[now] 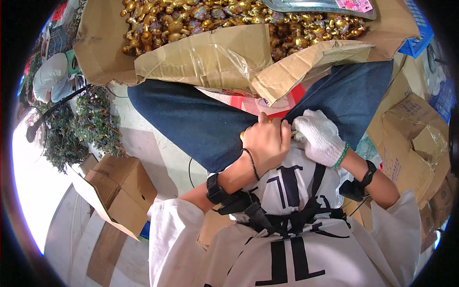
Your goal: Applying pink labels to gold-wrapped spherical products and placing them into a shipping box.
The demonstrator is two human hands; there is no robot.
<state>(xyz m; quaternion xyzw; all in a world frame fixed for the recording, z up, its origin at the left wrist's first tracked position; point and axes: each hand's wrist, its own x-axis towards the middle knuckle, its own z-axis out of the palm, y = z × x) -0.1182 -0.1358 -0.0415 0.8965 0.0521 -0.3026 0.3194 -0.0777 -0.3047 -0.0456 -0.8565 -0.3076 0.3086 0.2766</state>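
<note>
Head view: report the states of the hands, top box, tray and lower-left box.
Left hand: bare, fingers closed on a gold piece
Right hand: gloved, fingers curled, grip unclear
Top box: open, holding many gold pieces
Tray: over the gold pieces
Lower-left box: open

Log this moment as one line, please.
left hand: bare, closed around gold-coloured piece | right hand: white-gloved, close beside left | ahead: open carton of shiny golden items

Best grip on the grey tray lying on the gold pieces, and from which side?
Probably the tray's near rim, left of the pink label, coming from the wearer's side: that long edge looks exposed above the gold pieces, while the far side is out of frame.
</note>
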